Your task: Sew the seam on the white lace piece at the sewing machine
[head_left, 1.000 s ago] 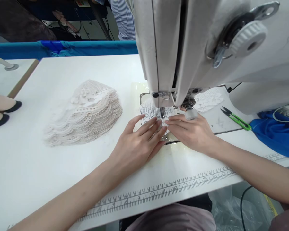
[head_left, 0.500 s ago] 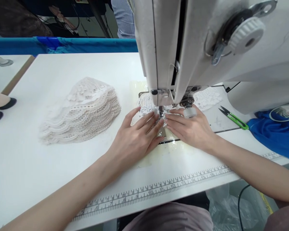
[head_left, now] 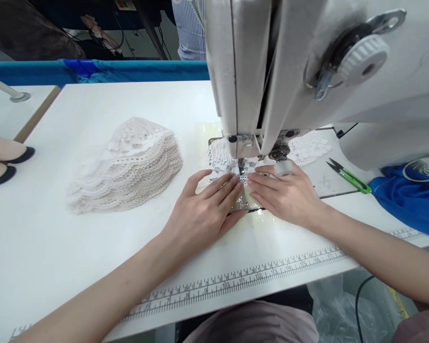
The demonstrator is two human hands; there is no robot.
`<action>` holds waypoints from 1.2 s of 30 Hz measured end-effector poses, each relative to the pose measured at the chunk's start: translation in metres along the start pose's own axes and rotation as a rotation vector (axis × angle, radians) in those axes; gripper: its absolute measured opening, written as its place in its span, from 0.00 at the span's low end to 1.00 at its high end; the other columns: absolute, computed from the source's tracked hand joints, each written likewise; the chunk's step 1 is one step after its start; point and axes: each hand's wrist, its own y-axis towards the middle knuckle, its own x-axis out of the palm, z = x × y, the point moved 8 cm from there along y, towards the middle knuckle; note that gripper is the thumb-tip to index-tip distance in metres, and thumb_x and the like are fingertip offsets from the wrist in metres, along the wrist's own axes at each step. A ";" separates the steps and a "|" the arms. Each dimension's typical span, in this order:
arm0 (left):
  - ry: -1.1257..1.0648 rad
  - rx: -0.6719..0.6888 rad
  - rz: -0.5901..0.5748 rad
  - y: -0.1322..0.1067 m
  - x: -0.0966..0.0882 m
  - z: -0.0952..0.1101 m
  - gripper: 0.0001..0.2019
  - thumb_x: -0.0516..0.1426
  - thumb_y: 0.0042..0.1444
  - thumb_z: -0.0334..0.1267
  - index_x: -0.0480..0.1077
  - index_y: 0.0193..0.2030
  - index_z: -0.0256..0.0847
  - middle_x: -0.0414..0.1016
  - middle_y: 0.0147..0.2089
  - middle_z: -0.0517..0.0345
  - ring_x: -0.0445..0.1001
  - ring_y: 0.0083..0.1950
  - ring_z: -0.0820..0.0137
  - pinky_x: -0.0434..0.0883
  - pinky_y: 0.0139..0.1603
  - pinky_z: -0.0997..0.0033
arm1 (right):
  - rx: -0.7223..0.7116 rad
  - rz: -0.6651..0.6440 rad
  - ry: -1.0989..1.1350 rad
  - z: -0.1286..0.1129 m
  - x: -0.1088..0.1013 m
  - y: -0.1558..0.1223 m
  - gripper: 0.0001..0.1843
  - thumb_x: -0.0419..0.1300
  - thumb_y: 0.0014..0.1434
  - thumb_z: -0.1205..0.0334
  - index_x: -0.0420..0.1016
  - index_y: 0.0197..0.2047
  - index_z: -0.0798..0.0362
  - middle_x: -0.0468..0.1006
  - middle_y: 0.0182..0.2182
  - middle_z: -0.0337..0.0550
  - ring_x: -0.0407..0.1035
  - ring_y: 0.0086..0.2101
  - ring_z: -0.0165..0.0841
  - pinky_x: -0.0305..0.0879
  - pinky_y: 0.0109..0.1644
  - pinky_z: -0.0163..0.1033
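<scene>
My left hand (head_left: 203, 212) lies flat on the table with its fingers stretched out, fingertips pressing a white lace piece (head_left: 219, 162) just left of the presser foot (head_left: 241, 167). My right hand (head_left: 284, 195) lies flat too, fingers together, touching the lace on the right of the foot. The lace runs under the head of the white sewing machine (head_left: 293, 71) and shows again behind it (head_left: 307, 145).
A stack of cream lace pieces (head_left: 128, 164) sits on the white table (head_left: 93, 247) to the left. Green thread snips (head_left: 348, 175) lie right of the needle plate, by blue cloth (head_left: 407, 195). A printed ruler (head_left: 243, 281) runs along the front edge. Another person's striped shirt (head_left: 191, 28) shows behind.
Both hands stay flat on the lace by the presser foot and have crept slightly away from me. The view has shifted a little.
</scene>
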 end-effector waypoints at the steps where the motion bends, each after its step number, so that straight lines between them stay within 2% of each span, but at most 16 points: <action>1: -0.005 0.000 -0.005 0.000 0.001 -0.001 0.17 0.54 0.65 0.40 0.67 0.56 0.32 0.76 0.53 0.44 0.75 0.56 0.59 0.65 0.59 0.49 | 0.003 -0.004 0.000 0.001 0.000 0.000 0.12 0.54 0.66 0.63 0.79 0.42 0.56 0.83 0.41 0.40 0.73 0.42 0.34 0.60 0.63 0.48; 8: -0.059 -0.040 -0.005 0.001 0.006 -0.009 0.18 0.52 0.65 0.42 0.68 0.57 0.37 0.75 0.55 0.47 0.74 0.57 0.59 0.63 0.61 0.47 | 0.015 -0.016 -0.034 0.004 0.003 0.002 0.13 0.53 0.67 0.63 0.79 0.44 0.57 0.83 0.38 0.43 0.73 0.42 0.35 0.55 0.65 0.48; 12: -0.090 -0.055 -0.014 0.000 0.007 -0.011 0.18 0.53 0.64 0.42 0.68 0.58 0.39 0.74 0.56 0.48 0.74 0.57 0.58 0.63 0.62 0.46 | 0.018 -0.008 -0.048 0.005 0.004 0.002 0.13 0.53 0.67 0.62 0.79 0.42 0.57 0.83 0.38 0.42 0.72 0.42 0.34 0.53 0.65 0.48; 18: -0.066 -0.044 -0.014 0.001 0.007 -0.011 0.18 0.54 0.64 0.41 0.69 0.56 0.35 0.75 0.55 0.45 0.74 0.56 0.58 0.63 0.61 0.46 | 0.019 -0.027 -0.060 0.006 0.006 0.002 0.14 0.51 0.68 0.61 0.79 0.41 0.54 0.82 0.40 0.40 0.71 0.43 0.34 0.52 0.66 0.48; 29: -0.088 -0.068 -0.004 0.002 0.009 -0.015 0.18 0.55 0.63 0.43 0.70 0.56 0.38 0.75 0.55 0.47 0.75 0.56 0.58 0.62 0.62 0.45 | 0.041 -0.034 0.001 0.008 0.011 0.001 0.13 0.53 0.67 0.62 0.79 0.43 0.53 0.82 0.41 0.43 0.72 0.46 0.37 0.58 0.62 0.54; 36: -0.078 -0.061 0.016 0.004 0.009 -0.015 0.19 0.55 0.62 0.44 0.69 0.56 0.34 0.76 0.54 0.44 0.75 0.56 0.58 0.62 0.62 0.46 | 0.031 -0.035 -0.071 0.007 0.010 0.003 0.16 0.50 0.68 0.61 0.79 0.42 0.54 0.82 0.42 0.41 0.71 0.46 0.35 0.54 0.64 0.51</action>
